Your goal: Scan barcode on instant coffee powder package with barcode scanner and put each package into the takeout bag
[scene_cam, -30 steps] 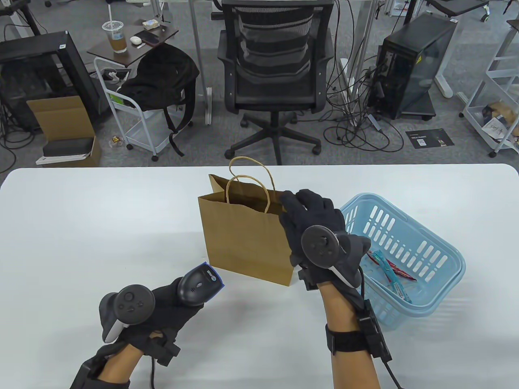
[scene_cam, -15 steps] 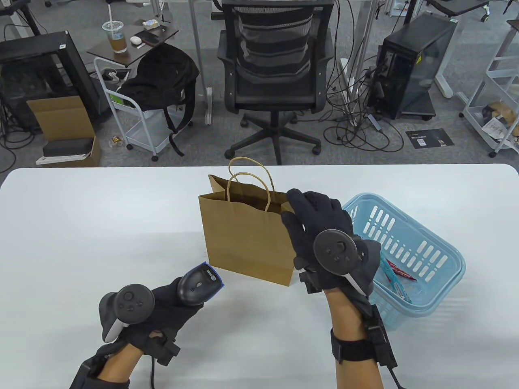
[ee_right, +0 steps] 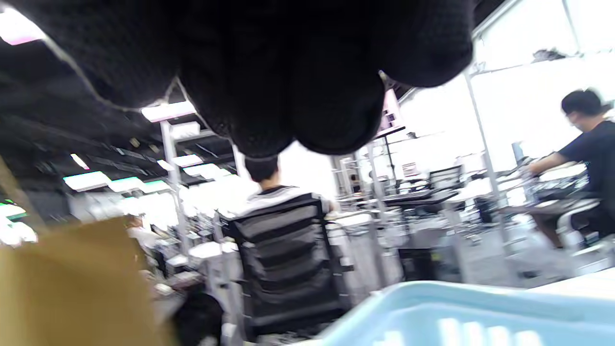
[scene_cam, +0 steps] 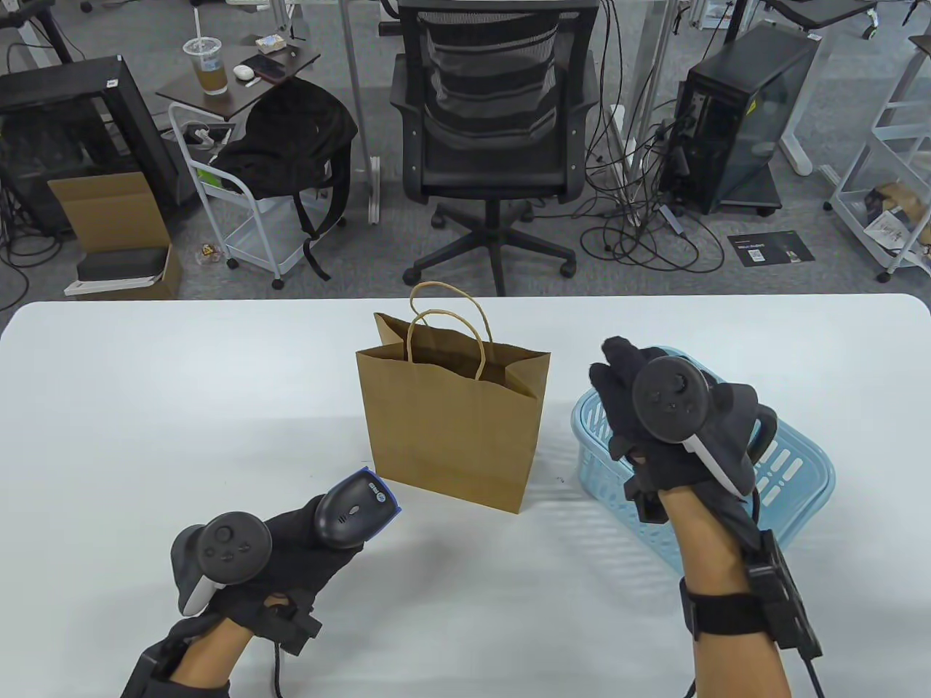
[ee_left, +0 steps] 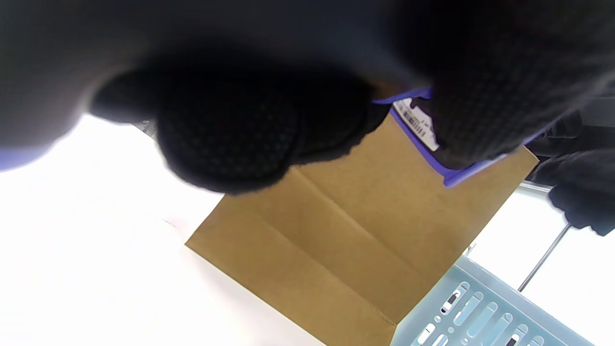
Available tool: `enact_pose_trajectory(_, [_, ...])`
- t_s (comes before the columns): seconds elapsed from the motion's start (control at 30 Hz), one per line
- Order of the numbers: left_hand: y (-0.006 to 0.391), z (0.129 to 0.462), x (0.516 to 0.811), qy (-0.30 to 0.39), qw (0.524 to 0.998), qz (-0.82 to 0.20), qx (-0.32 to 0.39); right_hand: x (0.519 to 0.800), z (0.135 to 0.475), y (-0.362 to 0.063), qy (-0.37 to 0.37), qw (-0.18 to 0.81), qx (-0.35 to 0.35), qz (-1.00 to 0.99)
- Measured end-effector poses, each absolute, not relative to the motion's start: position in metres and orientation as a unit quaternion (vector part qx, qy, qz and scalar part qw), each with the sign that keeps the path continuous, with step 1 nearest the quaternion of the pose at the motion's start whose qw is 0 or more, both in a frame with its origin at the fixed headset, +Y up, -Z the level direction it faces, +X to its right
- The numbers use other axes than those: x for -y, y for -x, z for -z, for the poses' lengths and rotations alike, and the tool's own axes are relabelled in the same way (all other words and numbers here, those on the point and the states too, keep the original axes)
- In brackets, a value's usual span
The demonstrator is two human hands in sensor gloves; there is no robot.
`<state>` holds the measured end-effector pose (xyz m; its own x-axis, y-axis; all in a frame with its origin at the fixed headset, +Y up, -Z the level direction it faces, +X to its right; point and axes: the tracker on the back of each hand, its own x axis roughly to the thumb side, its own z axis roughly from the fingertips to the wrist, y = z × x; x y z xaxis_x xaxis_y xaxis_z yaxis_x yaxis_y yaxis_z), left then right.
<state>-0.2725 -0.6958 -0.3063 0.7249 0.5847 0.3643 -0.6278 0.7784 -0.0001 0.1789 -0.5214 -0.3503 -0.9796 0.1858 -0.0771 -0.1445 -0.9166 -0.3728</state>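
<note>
Left hand (scene_cam: 291,552), near the table's front edge, fingers curled round the grip of the barcode scanner (scene_cam: 354,507); scanner head points up and to the right, toward the lower left corner of the takeout bag (scene_cam: 451,422). In the left wrist view the scanner's blue rim and a small printed label show between the dark gloved fingers (ee_left: 226,139), with the bag's brown face just behind. The bag stands upright at mid-table, mouth open, both twisted paper handles raised; nothing of its inside can be made out. Right hand (scene_cam: 654,414) is above the light blue basket (scene_cam: 800,480), to the right of the bag and apart from it, tracker on its back facing the camera. Its fingers reach away toward the basket's far side; whether they are spread or pinching anything, I cannot tell. The right wrist view gives only blurred dark fingertips (ee_right: 336,120) at the top edge, basket rim below, no package seen in them. The hand and forearm cover most of the basket's interior, so no instant coffee powder package is visible in any view. Basket sits just right of the bag, a narrow strip of white table (scene_cam: 145,407) between them.
</note>
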Motion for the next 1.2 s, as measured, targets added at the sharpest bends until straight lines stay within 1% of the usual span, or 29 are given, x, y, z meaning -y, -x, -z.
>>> enact_pose_trajectory(0.03, [0.272, 0.306, 0.696, -0.063, 0.927, -0.324, 0.176, 0.528, 0.359, -0.186, 0.064, 0.05, 0.168, -0.982])
enact_pose_trajectory(0.13, [0.272, 0.306, 0.696, -0.062, 0.929, -0.319, 0.177, 0.548, 0.377, -0.202, 0.083, -0.007, 0.106, -0.991])
enact_pose_trajectory(0.2, [0.272, 0.306, 0.696, -0.061, 0.929, -0.32, 0.176, 0.568, 0.392, -0.214, 0.097, -0.048, 0.057, -0.993])
enact_pose_trajectory(0.3, [0.271, 0.305, 0.696, -0.061, 0.929, -0.32, 0.175, 0.587, 0.403, -0.22, 0.105, -0.093, 0.01, -0.99])
enact_pose_trajectory(0.37, [0.271, 0.304, 0.695, -0.072, 0.926, -0.324, 0.178, 0.604, 0.412, -0.225, 0.107, -0.132, -0.045, -0.984])
enact_pose_trajectory(0.43, [0.271, 0.303, 0.694, -0.078, 0.924, -0.329, 0.18, 0.617, 0.418, -0.229, 0.112, -0.146, -0.082, -0.979])
enact_pose_trajectory(0.5, [0.271, 0.303, 0.693, -0.078, 0.924, -0.328, 0.18, 0.63, 0.423, -0.233, 0.103, -0.157, -0.089, -0.978])
enact_pose_trajectory(0.53, [0.271, 0.303, 0.694, -0.077, 0.925, -0.326, 0.18, 0.637, 0.426, -0.237, 0.103, -0.162, -0.103, -0.976])
enact_pose_trajectory(0.6, [0.271, 0.304, 0.695, -0.07, 0.927, -0.321, 0.178, 0.646, 0.43, -0.243, 0.122, -0.174, -0.137, -0.967])
enact_pose_trajectory(0.7, [0.27, 0.305, 0.698, -0.064, 0.93, -0.316, 0.179, 0.661, 0.433, -0.252, 0.151, -0.159, -0.206, -0.954])
enact_pose_trajectory(0.77, [0.269, 0.305, 0.698, -0.066, 0.929, -0.317, 0.18, 0.671, 0.434, -0.258, 0.164, -0.127, -0.261, -0.943])
enact_pose_trajectory(0.83, [0.268, 0.305, 0.698, -0.065, 0.93, -0.314, 0.182, 0.68, 0.433, -0.262, 0.169, -0.093, -0.302, -0.934])
enact_pose_trajectory(0.9, [0.268, 0.305, 0.698, -0.065, 0.93, -0.312, 0.183, 0.687, 0.434, -0.263, 0.162, -0.08, -0.319, -0.93])
enact_pose_trajectory(1.07, [0.267, 0.305, 0.699, -0.061, 0.932, -0.308, 0.181, 0.702, 0.436, -0.263, 0.158, -0.094, -0.364, -0.913])
enact_pose_trajectory(1.13, [0.267, 0.305, 0.699, -0.058, 0.933, -0.307, 0.179, 0.709, 0.437, -0.261, 0.146, -0.091, -0.385, -0.907])
enact_pose_trajectory(1.2, [0.267, 0.305, 0.7, -0.056, 0.934, -0.306, 0.178, 0.713, 0.438, -0.259, 0.145, -0.089, -0.38, -0.909])
